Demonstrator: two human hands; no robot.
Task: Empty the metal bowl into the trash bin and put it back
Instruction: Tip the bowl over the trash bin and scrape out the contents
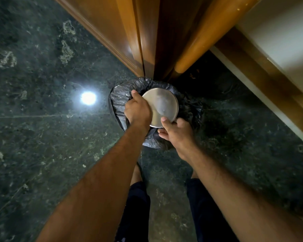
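The metal bowl (162,106) is turned upside down over the trash bin (119,100), its flat shiny underside facing me. The bin is lined with a black plastic bag and stands on the floor against a wooden door. My left hand (137,109) grips the bowl's left rim. My right hand (177,132) holds the near rim, thumb on the underside. What is inside the bowl and the bin is hidden.
Dark green marble floor (42,137) surrounds the bin, with a bright lamp reflection (88,98) to its left. Wooden door panels (138,32) rise behind the bin; a wooden frame and pale wall (278,37) run to the right. My legs (138,206) stand just before the bin.
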